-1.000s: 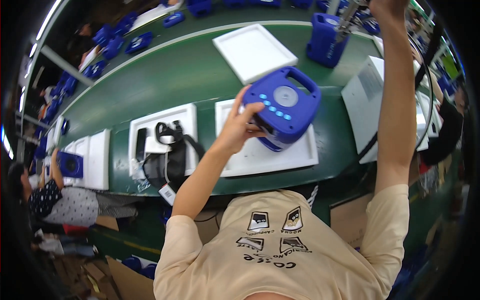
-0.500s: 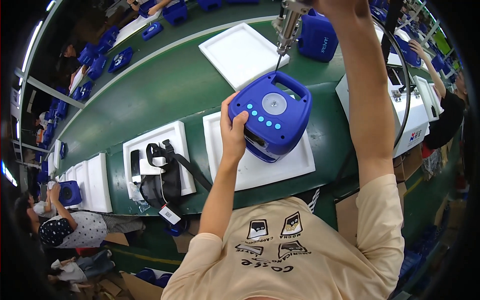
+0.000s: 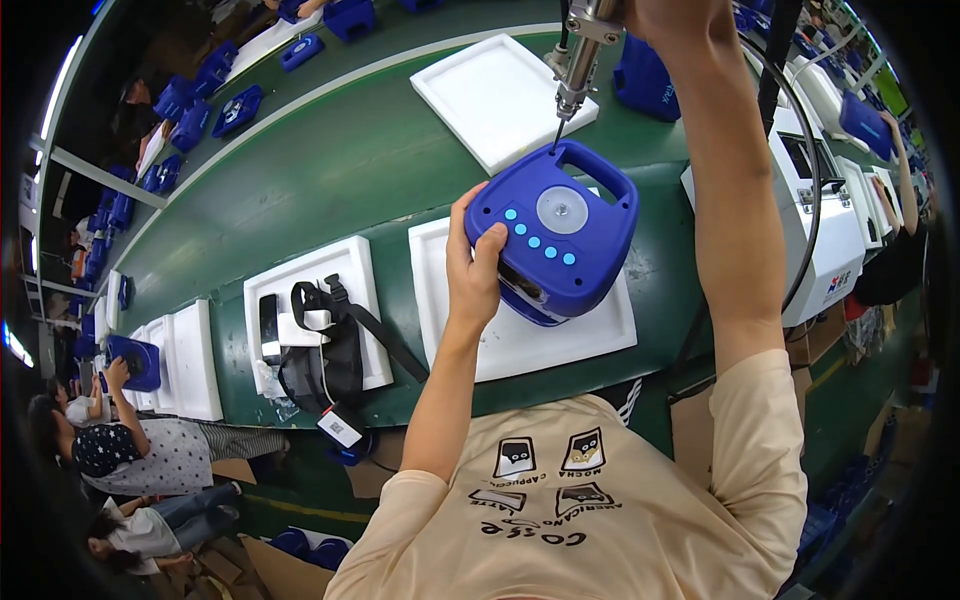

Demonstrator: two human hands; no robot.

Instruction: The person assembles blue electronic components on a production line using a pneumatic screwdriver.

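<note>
The blue case [image 3: 595, 240] stood over a white foam tray [image 3: 560, 352], its buttoned face up and its handle toward the far right; whether its underside touched the foam I could not tell. The tray's left and near margins showed past the case. The left hand [image 3: 474, 262] was clamped on the case's left edge, thumb on the face beside the buttons.

The driver [image 3: 580, 65] came down from above, its bit at the case's far corner, by the handle's left end. The right hand [image 3: 685, 20] was up beside the driver, cut off by the upper border, so I could not tell how its fingers stood.

Beyond the case, a foam panel [image 3: 495, 95] lay close, its near corner almost behind the handle. A second case [image 3: 645, 82] stood to the right of it, partly behind the right arm.

Left of the tray, a strip of green bench [image 3: 330, 180] separated it from another tray [image 3: 320, 258] with a bag [image 3: 320, 375] on it; the bag's strap crossed that strip. Farther up and left the green surface spread wide. On the right, another strip ran to a white machine [image 3: 835, 235].
</note>
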